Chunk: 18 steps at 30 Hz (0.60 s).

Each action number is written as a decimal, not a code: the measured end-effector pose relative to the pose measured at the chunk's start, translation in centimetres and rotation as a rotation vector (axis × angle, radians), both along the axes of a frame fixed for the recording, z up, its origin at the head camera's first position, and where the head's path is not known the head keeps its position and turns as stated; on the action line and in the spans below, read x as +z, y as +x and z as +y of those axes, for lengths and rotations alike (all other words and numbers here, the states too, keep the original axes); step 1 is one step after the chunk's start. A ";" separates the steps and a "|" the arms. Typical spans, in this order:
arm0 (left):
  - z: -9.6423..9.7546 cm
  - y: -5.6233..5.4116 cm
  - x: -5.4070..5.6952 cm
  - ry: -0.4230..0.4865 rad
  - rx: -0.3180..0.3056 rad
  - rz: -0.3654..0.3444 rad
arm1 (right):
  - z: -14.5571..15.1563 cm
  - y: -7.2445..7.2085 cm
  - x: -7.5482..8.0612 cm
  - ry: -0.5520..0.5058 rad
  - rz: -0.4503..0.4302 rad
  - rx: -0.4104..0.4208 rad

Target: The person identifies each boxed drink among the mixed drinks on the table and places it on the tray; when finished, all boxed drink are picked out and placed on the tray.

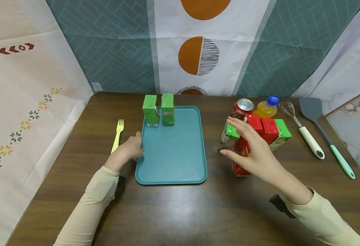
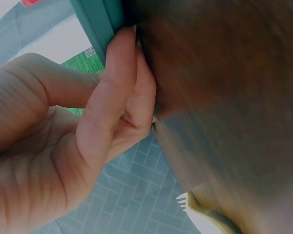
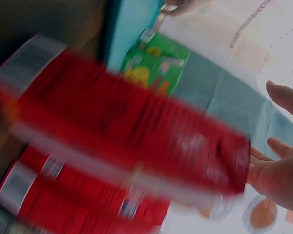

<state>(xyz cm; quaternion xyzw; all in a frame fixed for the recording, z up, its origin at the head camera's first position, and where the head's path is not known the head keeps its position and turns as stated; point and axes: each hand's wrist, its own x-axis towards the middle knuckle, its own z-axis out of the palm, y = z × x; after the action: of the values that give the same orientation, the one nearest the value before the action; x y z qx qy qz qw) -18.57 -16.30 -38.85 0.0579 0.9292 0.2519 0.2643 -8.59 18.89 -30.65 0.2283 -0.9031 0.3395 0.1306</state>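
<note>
My left hand (image 1: 129,147) is at the left rim of a teal tray (image 1: 173,153). In the left wrist view its fingertips lie against the edge of the tray (image 2: 100,19), with the thumb on the other side. Two green drink cartons (image 1: 151,111) stand upright at the tray's far left end. Over a cluster on the right hovers my right hand (image 1: 256,153), thumb and fingers spread apart. Beneath it are several red drink cartons (image 1: 240,169) and a green-topped carton (image 1: 227,138). A red carton (image 3: 132,122) looms close and blurred in the right wrist view, with nothing gripped.
Behind the cartons stand a dark red can (image 1: 242,108) and a yellow drink bottle (image 1: 265,108) with a blue cap. Another green carton (image 1: 282,131) is at the cluster's right. Farther right lie a whisk (image 1: 309,138) and a spatula (image 1: 312,109). A yellow fork (image 1: 117,135) lies left of the tray.
</note>
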 end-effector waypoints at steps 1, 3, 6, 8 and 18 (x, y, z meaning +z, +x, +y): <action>0.0 0.0 0.0 -0.002 -0.001 0.001 | 0.8 0.2 0.0 0.000 0.015 -0.017; 0.0 0.0 0.0 -0.002 0.001 0.000 | 2.6 0.6 -0.1 0.006 0.048 -0.042; -0.1 0.0 0.0 -0.001 0.009 -0.015 | 5.1 0.7 -0.6 0.008 0.101 -0.055; -0.1 0.0 0.0 0.005 0.013 -0.025 | 6.9 0.6 -1.0 0.010 0.123 -0.067; -0.1 -0.1 0.0 0.005 0.008 -0.025 | 15.6 -1.9 -4.0 -0.107 -0.028 -0.170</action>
<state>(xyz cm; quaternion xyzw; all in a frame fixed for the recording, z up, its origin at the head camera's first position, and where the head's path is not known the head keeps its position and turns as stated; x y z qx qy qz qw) -18.70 -16.35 -38.85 0.0518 0.9254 0.2562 0.2745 -10.46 34.47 -34.70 0.1387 -0.9016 0.3778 0.1583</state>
